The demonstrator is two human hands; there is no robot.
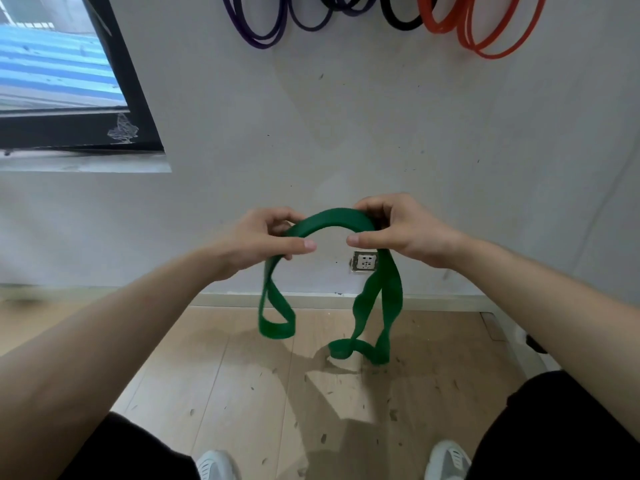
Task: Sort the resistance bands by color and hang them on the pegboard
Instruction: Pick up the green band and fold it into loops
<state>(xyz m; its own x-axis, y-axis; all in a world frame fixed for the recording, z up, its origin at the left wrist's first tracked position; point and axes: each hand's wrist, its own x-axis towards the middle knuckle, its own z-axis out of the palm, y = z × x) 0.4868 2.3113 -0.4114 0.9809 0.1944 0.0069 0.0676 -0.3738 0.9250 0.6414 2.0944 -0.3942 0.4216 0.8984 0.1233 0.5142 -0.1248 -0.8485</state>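
Green band (pixel 332 220) held in mid-air before the wall (pixel 381 133), arched between both hands, its two looped ends dangling above the wood floor (pixel 242 375). Left hand (pixel 263 240) and right hand (pixel 398 226) each pinch it closed. Purple bands (pixel 256 32), a black band (pixel 398 20) and orange bands (pixel 485 36) hang on the wall above.

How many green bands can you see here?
1: the green band is held up between the left hand and right hand, ends dangling. Others may be out of view.
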